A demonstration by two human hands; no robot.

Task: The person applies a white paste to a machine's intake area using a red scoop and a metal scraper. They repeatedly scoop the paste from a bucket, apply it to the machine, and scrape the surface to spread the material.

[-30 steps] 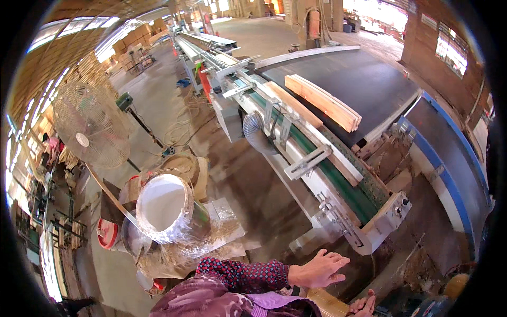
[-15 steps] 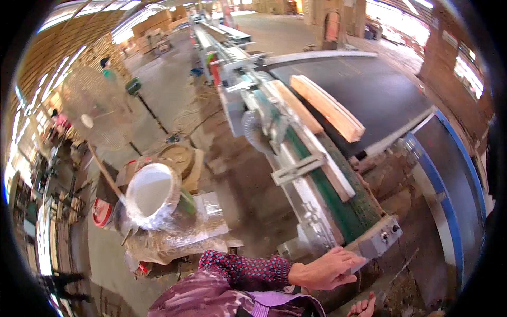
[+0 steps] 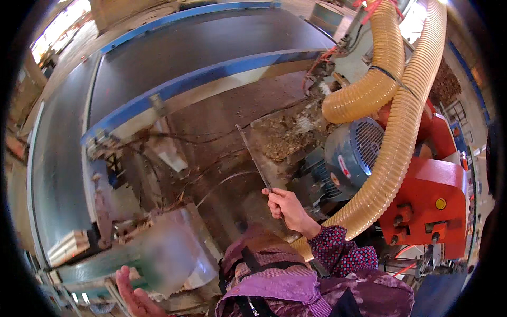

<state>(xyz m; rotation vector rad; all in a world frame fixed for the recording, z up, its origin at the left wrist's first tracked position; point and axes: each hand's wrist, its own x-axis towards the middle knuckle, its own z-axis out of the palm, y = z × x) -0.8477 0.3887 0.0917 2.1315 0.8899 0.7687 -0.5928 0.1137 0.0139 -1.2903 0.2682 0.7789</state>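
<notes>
My right hand [image 3: 289, 207] is closed around a long, thin, dark stick [image 3: 252, 156]. The stick slants up and away from my fist over the dirty floor, and its far tip touches nothing that I can make out. At the lower left, my left hand [image 3: 136, 297] is raised with its fingers apart and nothing in it. The hand is close to the green conveyor belt [image 3: 79, 272] of a machine, whose end is blurred. Farther left, a small stack of pale wooden strips [image 3: 68, 247] lies by the belt.
A dark belt table [image 3: 211, 34] with blue rails [image 3: 206, 82] spans the far side. Thick ribbed yellow hoses [image 3: 406, 137] curve down on the right, beside a blue motor [image 3: 351, 153] and a red machine housing [image 3: 428, 195]. Sawdust [image 3: 288, 140] and cables [image 3: 211, 140] lie on the floor.
The view has swung far to the right, from the long conveyor to the hoses and motor. My left hand has left the machine's end. My right hand now shows fully, gripping the stick.
</notes>
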